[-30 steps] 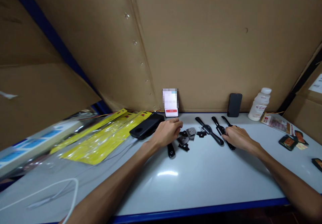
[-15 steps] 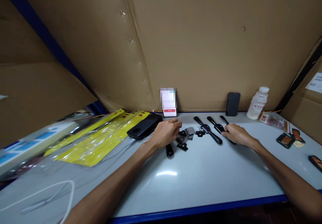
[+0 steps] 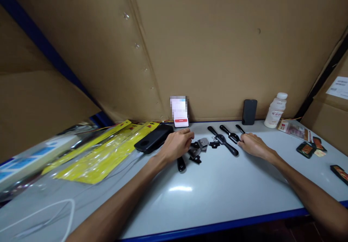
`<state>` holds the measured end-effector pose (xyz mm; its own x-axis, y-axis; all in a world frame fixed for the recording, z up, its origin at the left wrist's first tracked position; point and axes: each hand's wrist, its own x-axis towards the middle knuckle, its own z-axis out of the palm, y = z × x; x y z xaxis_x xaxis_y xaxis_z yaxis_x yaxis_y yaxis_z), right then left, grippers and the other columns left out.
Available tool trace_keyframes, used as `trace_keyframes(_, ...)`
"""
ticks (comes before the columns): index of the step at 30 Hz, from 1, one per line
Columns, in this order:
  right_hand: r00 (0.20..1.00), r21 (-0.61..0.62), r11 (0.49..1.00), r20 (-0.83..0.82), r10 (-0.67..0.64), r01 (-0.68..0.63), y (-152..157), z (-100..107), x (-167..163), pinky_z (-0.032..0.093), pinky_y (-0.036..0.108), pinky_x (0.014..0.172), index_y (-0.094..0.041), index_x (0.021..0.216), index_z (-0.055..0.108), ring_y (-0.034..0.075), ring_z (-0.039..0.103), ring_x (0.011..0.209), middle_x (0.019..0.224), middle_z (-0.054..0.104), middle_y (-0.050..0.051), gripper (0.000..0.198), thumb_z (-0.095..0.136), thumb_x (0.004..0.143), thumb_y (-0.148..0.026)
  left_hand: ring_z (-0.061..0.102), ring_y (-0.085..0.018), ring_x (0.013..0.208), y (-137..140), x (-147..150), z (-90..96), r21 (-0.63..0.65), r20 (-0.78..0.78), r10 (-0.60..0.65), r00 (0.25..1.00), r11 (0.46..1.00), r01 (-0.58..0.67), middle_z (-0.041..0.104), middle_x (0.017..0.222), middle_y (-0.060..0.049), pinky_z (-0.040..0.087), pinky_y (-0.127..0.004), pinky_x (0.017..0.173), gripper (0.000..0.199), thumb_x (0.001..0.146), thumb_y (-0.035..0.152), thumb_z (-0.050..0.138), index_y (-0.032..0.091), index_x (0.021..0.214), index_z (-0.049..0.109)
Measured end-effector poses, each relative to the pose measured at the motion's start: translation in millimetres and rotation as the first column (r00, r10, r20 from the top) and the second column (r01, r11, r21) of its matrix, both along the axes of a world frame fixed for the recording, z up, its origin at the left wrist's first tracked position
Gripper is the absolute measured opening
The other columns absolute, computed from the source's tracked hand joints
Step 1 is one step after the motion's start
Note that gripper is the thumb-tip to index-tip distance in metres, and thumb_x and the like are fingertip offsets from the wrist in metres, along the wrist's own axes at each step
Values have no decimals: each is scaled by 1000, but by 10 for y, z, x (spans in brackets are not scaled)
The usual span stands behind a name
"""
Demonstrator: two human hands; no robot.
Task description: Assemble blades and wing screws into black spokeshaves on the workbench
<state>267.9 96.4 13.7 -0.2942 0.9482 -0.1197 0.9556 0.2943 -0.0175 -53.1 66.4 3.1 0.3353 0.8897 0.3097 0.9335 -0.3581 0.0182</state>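
At the middle of the pale grey counter (image 3: 217,195): my bare left hand (image 3: 177,145), fingers curled downward; I cannot tell whether they are clamped on anything.
Handle: a glossy black rounded handle (image 3: 181,165) juts from beneath this hand, towards 6 o'clock.
Plates: a loose heap of flat grey metal plates (image 3: 202,142) lies near it at 3 o'clock, a notched black plate (image 3: 195,159) at 4 o'clock.
Right hand: my bare right hand (image 3: 253,146) has fingers bent in at two slim black tools; I cannot tell which they grip, if either.
Black tools: the long-handled middle tool (image 3: 233,137) reaches out towards 10 o'clock, the far tool (image 3: 239,128) towards 11; a two-handled black tool (image 3: 222,139) lies apart at 9 o'clock.
Phones: a lit phone (image 3: 180,111) stands at 12 o'clock from my left hand, a dark phone (image 3: 249,112) at 12 from my right.
Bottle: a white-capped plastic bottle (image 3: 275,111), at my right hand's 1 o'clock.
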Motion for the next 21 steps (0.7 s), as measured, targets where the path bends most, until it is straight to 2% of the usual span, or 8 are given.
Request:
trace_keyframes(6, 1000, 81, 997, -23, -7, 9, -43, 17, -19, 36, 32, 68, -17, 100, 67, 28, 67, 93, 101, 73, 14, 25, 47, 97, -32, 68, -21, 88, -15, 10, 30, -4, -28, -7, 1000, 1000, 7, 69, 98, -6, 47, -28, 69, 27, 87, 14, 42, 21, 94, 67)
trace_keyframes(11, 999, 174, 984, -25, -31, 35, -104, 46, -91, 36, 33, 69, -16, 104, 66, 29, 67, 97, 111, 70, 17, 28, 44, 101, -33, 67, -21, 88, -23, 21, 35, -4, -34, -17, 999, 1000, 17, 68, 97, -6, 46, -28, 68, 25, 87, 13, 43, 21, 93, 66)
trace_keyframes(16, 989, 202, 977, -111, 94, -70, -179, -74, -232, 37, 32, 70, -19, 104, 65, 25, 67, 92, 103, 72, 12, 32, 46, 102, -43, 66, -21, 86, -47, 58, 44, -18, -69, -48, 996, 999, 47, 66, 96, -6, 44, -27, 67, 23, 87, 12, 44, 21, 89, 65)
trace_keyframes(21, 966, 188, 967, -160, 201, -170, -238, -169, -319, 36, 31, 70, -17, 99, 66, 22, 65, 86, 102, 70, 11, 19, 51, 99, -28, 65, -20, 87, -71, 101, 67, -35, -69, -55, 996, 998, 52, 65, 97, -6, 43, -28, 67, 23, 88, 11, 43, 21, 91, 64)
